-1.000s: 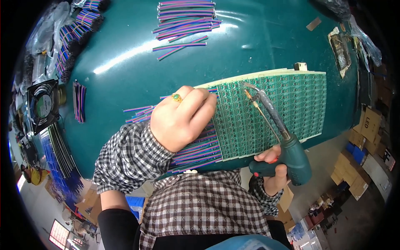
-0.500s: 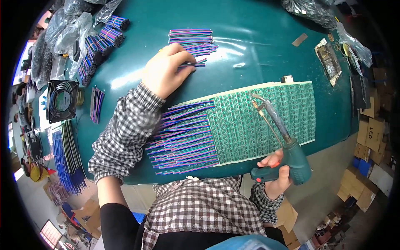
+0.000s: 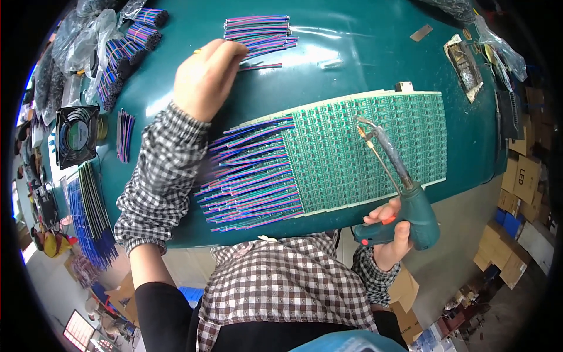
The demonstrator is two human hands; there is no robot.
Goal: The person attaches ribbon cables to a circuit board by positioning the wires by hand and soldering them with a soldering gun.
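- Green rectangular circuit-board panels [image 3: 375,152]: overlapping, flat on the counter [image 3: 375,67].
- Thin multicoloured flat wires [image 3: 252,189]: rowed along the panels' left side; loose pile [image 3: 258,28] beyond.
- Dark-green pistol-shaped soldering tool [image 3: 423,220]: metal tip [image 3: 363,134] over the panels.

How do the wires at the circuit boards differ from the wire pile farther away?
The board wires cover a wider area; the wire pile is smaller. The board wires reach the left edge of the circuit boards; the wire pile lies apart on the green table. The left hand is at the wire pile, not the board wires. Both show blue, pink and green strands.
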